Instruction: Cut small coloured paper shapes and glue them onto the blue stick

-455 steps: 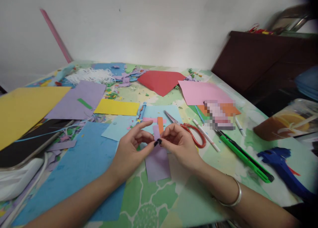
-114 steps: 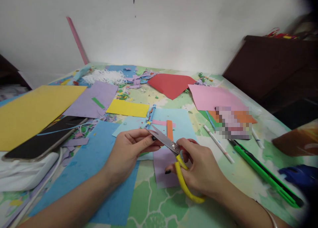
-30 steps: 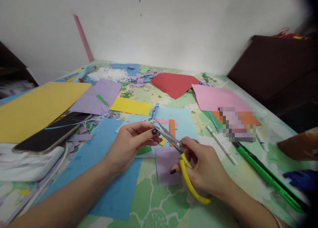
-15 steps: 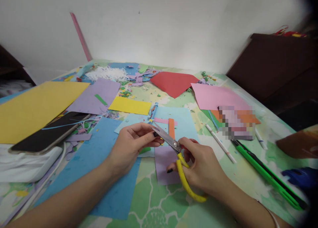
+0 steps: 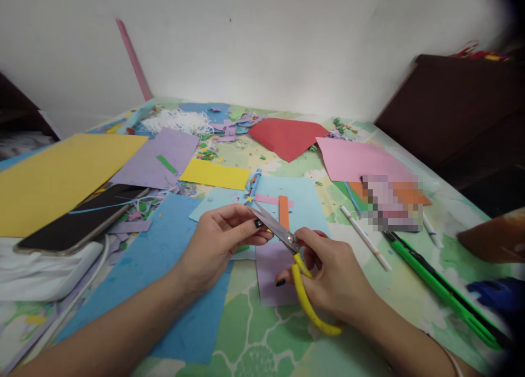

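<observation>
My right hand (image 5: 334,267) grips a pair of scissors (image 5: 302,289) by its yellow handles. The metal blades point up and left, slightly apart, with their tips at the fingers of my left hand (image 5: 223,235). My left thumb and fingers are pinched together; whatever they hold is too small or hidden to make out. Just beyond the tips lies a small yellow star (image 5: 249,199), near a rolled blue paper piece (image 5: 255,183). Under the hands are a light blue sheet (image 5: 303,191), an orange strip (image 5: 284,212), a pink strip (image 5: 266,200) and a purple sheet (image 5: 270,284).
At left are a blue sheet (image 5: 184,311), a phone (image 5: 77,218), a white power strip (image 5: 61,273) and yellow paper (image 5: 69,174). A green box cutter (image 5: 443,289) and a white pen (image 5: 365,237) lie at right. Red paper (image 5: 287,136) and paper scraps (image 5: 233,126) sit near the wall.
Very little differs. My left thumb has tilted slightly near the blades; both hands and the scissors keep nearly the same place.
</observation>
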### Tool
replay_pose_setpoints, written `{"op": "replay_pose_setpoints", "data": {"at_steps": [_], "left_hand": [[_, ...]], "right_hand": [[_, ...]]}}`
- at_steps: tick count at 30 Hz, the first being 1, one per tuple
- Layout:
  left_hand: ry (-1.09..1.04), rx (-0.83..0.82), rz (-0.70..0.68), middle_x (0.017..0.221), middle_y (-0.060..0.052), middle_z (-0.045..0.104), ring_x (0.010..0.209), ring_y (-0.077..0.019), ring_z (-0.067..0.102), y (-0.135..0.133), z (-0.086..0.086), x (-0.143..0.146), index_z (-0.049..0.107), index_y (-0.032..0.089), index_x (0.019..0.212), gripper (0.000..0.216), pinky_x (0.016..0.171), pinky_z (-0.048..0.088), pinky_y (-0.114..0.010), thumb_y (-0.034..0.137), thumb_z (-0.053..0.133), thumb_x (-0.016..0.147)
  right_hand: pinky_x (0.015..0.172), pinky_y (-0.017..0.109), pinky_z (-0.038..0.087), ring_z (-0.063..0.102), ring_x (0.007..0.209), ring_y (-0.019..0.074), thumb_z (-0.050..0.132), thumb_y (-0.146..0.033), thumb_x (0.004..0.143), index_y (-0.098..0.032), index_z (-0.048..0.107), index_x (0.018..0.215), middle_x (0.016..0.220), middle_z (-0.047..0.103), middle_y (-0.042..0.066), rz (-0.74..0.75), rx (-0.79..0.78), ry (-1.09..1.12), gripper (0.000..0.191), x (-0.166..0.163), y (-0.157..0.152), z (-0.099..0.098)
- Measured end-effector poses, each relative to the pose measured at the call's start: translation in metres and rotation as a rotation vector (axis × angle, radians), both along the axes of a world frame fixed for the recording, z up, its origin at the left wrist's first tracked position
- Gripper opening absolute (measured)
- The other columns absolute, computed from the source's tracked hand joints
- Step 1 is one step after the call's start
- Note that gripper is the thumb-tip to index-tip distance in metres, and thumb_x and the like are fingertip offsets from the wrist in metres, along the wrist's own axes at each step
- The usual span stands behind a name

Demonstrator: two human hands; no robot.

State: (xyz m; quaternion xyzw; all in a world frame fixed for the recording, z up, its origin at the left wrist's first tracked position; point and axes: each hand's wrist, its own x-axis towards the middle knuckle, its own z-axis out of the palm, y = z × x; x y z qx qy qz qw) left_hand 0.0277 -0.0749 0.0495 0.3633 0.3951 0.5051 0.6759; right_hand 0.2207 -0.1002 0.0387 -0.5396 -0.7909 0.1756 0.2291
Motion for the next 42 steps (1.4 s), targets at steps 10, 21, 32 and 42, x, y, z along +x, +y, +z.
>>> {"op": "replay_pose_setpoints", "data": {"at_steps": [10, 21, 32, 42], "left_hand": [[0.025, 0.027, 0.007, 0.07, -0.002, 0.073, 0.061, -0.0115, 0.069, 0.0007, 0.0004, -0.0014, 0.069, 0.013, 0.075, 0.008, 0.059, 0.055, -0.017, 0.016, 0.074, 0.07], [0.07, 0.095, 0.041, 0.07, -0.001, 0.073, 0.06, -0.0118, 0.069, 0.0026, 0.0013, -0.0024, 0.071, 0.016, 0.073, 0.005, 0.059, 0.056, -0.018, 0.016, 0.074, 0.069], [0.154, 0.14, 0.101, 0.07, 0.0, 0.073, 0.059, -0.0097, 0.066, 0.0031, -0.0007, -0.0053, 0.071, 0.017, 0.075, 0.008, 0.061, 0.056, -0.018, 0.018, 0.075, 0.069], [0.152, 0.147, 0.096, 0.07, 0.001, 0.072, 0.064, -0.0124, 0.068, 0.0032, 0.0003, -0.0045, 0.07, 0.017, 0.075, 0.011, 0.063, 0.056, -0.021, 0.017, 0.076, 0.067]], "right_hand": [[0.052, 0.022, 0.029, 0.038, 0.051, 0.0116, 0.065, -0.031, 0.068, -0.022, 0.047, 0.073, 0.051, 0.043, -0.007, 0.007, -0.013, -0.001, 0.021, 0.0018, -0.0017, 0.0027], [0.051, 0.022, 0.028, 0.035, 0.048, 0.0109, 0.065, -0.029, 0.067, -0.022, 0.047, 0.073, 0.049, 0.041, -0.008, 0.007, -0.029, 0.007, 0.02, 0.0021, -0.0009, 0.0039], [0.049, 0.022, 0.026, 0.037, 0.048, 0.0111, 0.066, -0.03, 0.066, -0.022, 0.046, 0.07, 0.048, 0.039, -0.008, 0.01, -0.024, -0.003, 0.022, 0.0032, -0.0003, 0.0028], [0.048, 0.021, 0.025, 0.036, 0.047, 0.0106, 0.066, -0.031, 0.066, -0.022, 0.046, 0.071, 0.048, 0.039, -0.008, 0.005, -0.043, 0.001, 0.023, 0.0027, 0.0, 0.0026]]}}
